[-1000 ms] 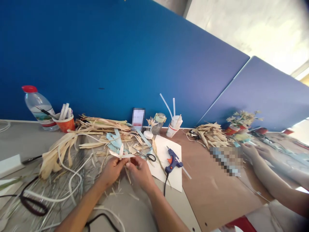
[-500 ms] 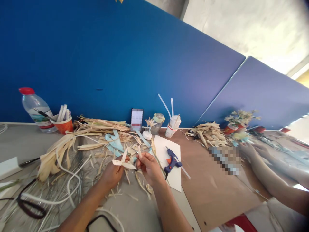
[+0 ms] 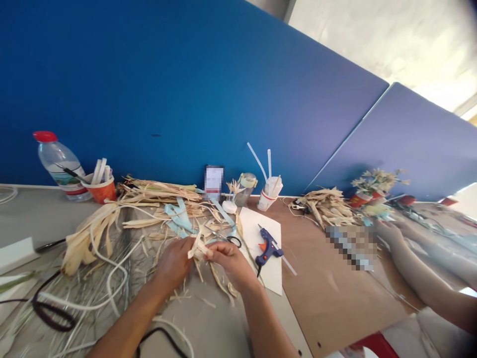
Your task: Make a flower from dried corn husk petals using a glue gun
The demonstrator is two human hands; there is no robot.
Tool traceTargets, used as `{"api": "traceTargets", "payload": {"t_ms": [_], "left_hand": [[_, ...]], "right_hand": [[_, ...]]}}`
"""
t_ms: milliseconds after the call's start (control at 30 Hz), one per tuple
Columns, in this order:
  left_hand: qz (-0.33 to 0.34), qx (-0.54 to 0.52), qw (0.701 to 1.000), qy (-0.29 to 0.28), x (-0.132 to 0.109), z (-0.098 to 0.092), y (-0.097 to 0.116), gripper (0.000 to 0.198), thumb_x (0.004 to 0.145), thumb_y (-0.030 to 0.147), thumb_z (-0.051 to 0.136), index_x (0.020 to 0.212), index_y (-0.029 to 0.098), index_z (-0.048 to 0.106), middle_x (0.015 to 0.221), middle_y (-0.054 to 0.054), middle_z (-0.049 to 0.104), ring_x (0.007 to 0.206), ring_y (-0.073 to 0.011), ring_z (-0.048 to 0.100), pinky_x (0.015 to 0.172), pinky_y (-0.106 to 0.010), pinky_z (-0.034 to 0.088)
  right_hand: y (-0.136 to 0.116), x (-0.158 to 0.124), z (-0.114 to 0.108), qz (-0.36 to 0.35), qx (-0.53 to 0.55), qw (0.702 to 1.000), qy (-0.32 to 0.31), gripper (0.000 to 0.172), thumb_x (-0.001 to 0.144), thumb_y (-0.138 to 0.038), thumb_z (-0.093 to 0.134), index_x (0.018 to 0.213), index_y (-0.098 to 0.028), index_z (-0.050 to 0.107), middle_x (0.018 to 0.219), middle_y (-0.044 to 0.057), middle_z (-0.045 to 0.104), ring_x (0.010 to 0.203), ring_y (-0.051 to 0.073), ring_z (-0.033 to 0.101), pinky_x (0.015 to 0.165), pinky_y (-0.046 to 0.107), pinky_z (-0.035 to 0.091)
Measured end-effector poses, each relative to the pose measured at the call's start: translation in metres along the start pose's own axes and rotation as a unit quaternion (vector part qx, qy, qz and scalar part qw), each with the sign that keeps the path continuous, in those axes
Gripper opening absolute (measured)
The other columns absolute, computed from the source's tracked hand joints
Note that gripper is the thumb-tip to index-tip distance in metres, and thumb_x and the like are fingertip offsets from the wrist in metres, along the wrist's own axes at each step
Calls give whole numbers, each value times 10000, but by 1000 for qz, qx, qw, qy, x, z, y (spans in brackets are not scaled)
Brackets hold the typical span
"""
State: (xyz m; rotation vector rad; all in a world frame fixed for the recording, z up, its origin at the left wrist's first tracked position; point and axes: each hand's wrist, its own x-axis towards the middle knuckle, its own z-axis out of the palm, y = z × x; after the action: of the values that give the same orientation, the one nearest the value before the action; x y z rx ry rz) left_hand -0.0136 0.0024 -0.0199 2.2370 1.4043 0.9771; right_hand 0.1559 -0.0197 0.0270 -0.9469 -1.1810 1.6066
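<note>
My left hand (image 3: 173, 262) and my right hand (image 3: 231, 261) meet over the grey table (image 3: 33, 219), both pinching a small folded piece of pale dried leaf strips (image 3: 197, 248). The fingers of both hands are closed on it. Loose dried strips (image 3: 145, 204) and light blue strips (image 3: 178, 217) lie just behind the hands. Black-handled scissors (image 3: 231, 241) rest right beside my right hand. A blue glue gun (image 3: 267, 248) lies on a white sheet (image 3: 257, 233) to the right.
A water bottle (image 3: 55, 164) and an orange cup (image 3: 100, 189) stand at the back left against the blue partition (image 3: 186, 89). A white cup of glue sticks (image 3: 269, 191) stands at the back centre. Cables (image 3: 52, 308) cross the near left. Another person's hands (image 3: 391, 233) work at the right.
My right hand has come back to the left hand and now pinches the strip piece with it. The piece has been folded tighter and sits lower between my fingers.
</note>
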Motion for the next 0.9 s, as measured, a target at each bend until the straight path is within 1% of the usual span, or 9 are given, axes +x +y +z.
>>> {"api": "traceTargets", "payload": {"t_ms": [67,200,300,367,567,667,733,800,900], "left_hand": [[-4,-17,1000,-3,0,0,2,215,790,169,423,818,197,634,813,-76,657,778,-233,590,715,-337,426],[-8,-108,993,-41,1,-1,9,174,806,225,461,819,195,632,822,-60,639,786,-212,590,727,-315,454],[-55,-215,974,-55,1,-1,12,217,807,314,510,935,193,638,956,-75,658,921,-222,593,828,-324,457],[-98,-274,955,-59,0,-1,11,276,815,359,503,984,187,638,986,-82,668,958,-229,593,864,-337,449],[-157,-352,920,-68,4,2,5,293,767,417,562,876,167,670,824,-54,683,794,-209,605,767,-326,471],[-161,-377,910,-56,7,1,5,281,726,414,617,838,164,676,821,-52,682,793,-201,594,760,-306,459],[-171,-405,897,-46,8,-3,7,266,705,399,648,842,173,677,837,-51,684,807,-200,592,766,-300,454],[-183,-435,880,-41,8,-8,8,249,699,378,665,849,180,680,839,-51,684,808,-197,592,763,-296,452],[-177,-468,865,-40,6,-13,8,207,682,345,696,810,181,690,856,-55,682,809,-194,593,777,-301,448]], "right_hand": [[0,0,1,5,-29,1000,3,196,665,-358,681,626,-167,668,611,4,618,601,129,527,676,270,414],[1,2,-6,-18,-66,996,52,217,712,-335,612,585,-159,614,574,4,593,570,120,507,632,253,401],[-1,4,-16,-36,-129,988,72,193,736,-283,570,593,-157,600,580,0,583,556,110,482,595,234,379],[-4,4,-19,-42,-179,979,86,177,741,-250,550,597,-158,599,577,-7,570,545,104,458,562,222,357],[-11,-1,-11,-50,-266,959,86,166,744,-195,527,602,-162,607,572,-19,552,575,111,472,572,218,358],[-11,0,-12,-91,-269,954,91,149,743,-212,551,614,-164,608,680,3,586,663,129,516,631,232,390],[-8,2,-18,-120,-257,951,125,150,743,-237,563,619,-165,607,744,15,592,711,139,528,668,242,398],[-6,4,-26,-108,-247,950,155,159,753,-261,555,641,-168,619,670,-3,557,647,130,503,629,241,388],[-3,6,-32,-68,-239,957,149,158,764,-250,530,718,-172,659,580,-30,516,554,113,443,561,233,355]]}}
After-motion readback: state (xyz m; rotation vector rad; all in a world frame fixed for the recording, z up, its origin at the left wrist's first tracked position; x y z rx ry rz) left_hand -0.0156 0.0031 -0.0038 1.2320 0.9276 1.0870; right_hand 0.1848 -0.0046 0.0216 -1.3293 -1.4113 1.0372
